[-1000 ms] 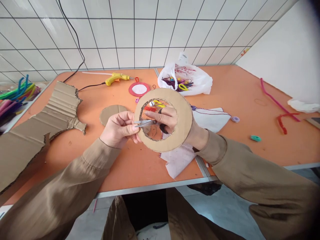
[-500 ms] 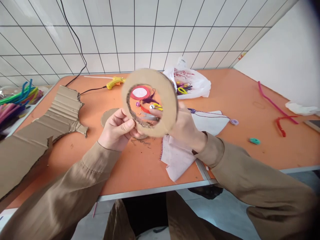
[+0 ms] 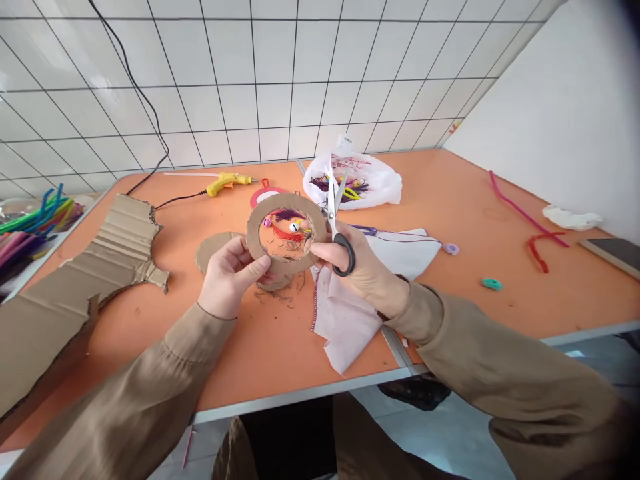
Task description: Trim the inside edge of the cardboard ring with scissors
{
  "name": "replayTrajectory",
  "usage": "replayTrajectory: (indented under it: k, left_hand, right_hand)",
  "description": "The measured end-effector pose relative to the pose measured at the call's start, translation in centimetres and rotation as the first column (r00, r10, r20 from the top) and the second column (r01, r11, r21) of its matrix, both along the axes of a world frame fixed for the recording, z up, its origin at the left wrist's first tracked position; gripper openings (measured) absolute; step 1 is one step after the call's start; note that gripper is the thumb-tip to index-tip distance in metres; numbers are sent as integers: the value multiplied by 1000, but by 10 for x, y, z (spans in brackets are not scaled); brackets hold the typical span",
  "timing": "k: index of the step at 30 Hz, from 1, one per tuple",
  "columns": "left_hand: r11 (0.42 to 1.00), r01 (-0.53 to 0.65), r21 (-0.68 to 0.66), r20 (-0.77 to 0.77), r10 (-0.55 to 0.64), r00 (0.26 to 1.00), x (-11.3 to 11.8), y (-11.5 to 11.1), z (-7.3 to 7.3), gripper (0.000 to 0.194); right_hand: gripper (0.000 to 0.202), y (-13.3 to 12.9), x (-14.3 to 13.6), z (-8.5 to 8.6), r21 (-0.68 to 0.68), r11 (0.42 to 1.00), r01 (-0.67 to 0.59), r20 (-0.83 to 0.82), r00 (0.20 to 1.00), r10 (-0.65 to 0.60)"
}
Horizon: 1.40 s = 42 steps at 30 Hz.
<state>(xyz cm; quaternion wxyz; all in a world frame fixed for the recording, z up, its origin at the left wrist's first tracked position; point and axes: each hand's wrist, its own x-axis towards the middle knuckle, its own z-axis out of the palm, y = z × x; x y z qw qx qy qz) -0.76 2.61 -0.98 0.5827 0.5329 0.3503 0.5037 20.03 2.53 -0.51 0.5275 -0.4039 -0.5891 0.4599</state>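
Note:
A cardboard ring (image 3: 283, 202) is held up above the table, tilted toward me, with a rough-cut inner edge. My left hand (image 3: 227, 275) pinches its lower left rim between thumb and fingers. In my right hand (image 3: 370, 275) is a pair of scissors (image 3: 332, 203) with a black handle, blades slightly apart and pointing up. The right thumb also touches the ring's right side, while the other right fingers are largely hidden. Through the ring's hole show a pink bell (image 3: 267, 222), a white bell (image 3: 295, 227) and red tassel threads (image 3: 287, 236).
Torn corrugated cardboard (image 3: 65, 287) lies at left, a cardboard disc (image 3: 210, 250) nearer the middle. A yellow glue gun (image 3: 225, 184) and a plastic bag (image 3: 385, 187) of threads lie behind. White cloth (image 3: 350, 327) reaches toward the front edge; a green clip-like piece (image 3: 492, 284) lies right.
The ring has moved lower and farther from me and turned, so the scissors in my right hand now show beside it. The camera view has shifted slightly.

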Motion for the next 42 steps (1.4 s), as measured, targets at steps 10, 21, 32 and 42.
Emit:
replayTrajectory:
  k: [10, 21, 32, 42]
  left_hand:
    - [997, 2, -73, 1, -2, 1000, 0, 2, -3, 31]
    - [990, -16, -137, 85, 28, 996, 3, -1, -1, 33]
    - [995, -95, 44, -57, 97, 994, 2, -1, 4, 33]
    - [998, 39, -41, -27, -40, 999, 7, -2, -1, 29]
  right_hand:
    - [22, -1, -6, -3, -49, 998, -29, -129, 991, 22]
    - [14, -1, -11, -6, -28, 1000, -3, -109, 994, 0]
    - [17, 1, -13, -3, -69, 997, -17, -196, 981, 3]
    - [19, -8, -19, -5, -43, 999, -30, -183, 983, 21]
